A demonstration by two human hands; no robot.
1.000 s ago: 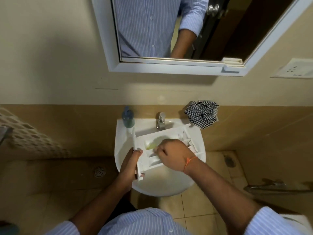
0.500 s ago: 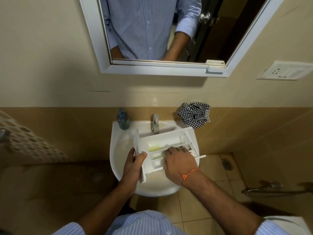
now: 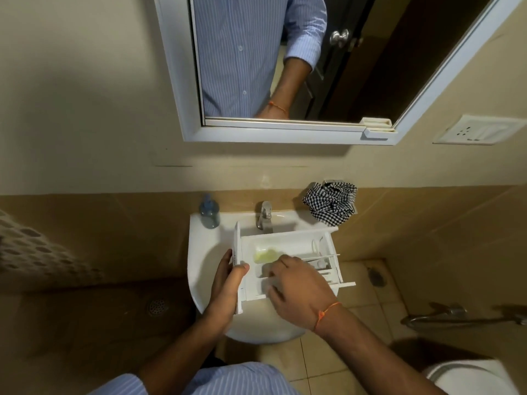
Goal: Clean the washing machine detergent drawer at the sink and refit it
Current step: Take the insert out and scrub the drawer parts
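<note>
The white detergent drawer (image 3: 296,243) lies across the white sink (image 3: 199,263), under the chrome tap (image 3: 264,216). My left hand (image 3: 226,283) grips the drawer's front panel at its left end, thumb over the top edge. My right hand (image 3: 296,286) reaches into the drawer's compartments with its fingers spread and blurred over the dividers. A yellow-green smear (image 3: 265,255) sits in the back compartment just beyond my right fingers. I cannot see whether the right hand holds anything.
A blue soap bottle (image 3: 209,213) stands at the sink's back left corner. A black-and-white checked cloth (image 3: 330,202) hangs on the wall right of the tap. A mirror (image 3: 285,67) is above, a floor drain (image 3: 156,307) at the left, a toilet (image 3: 470,374) at the lower right.
The right hand has shifted along the drawer's compartments, from the back one towards the near ones. The drawer sits more level across the sink. The left hand keeps its grip on the front panel.
</note>
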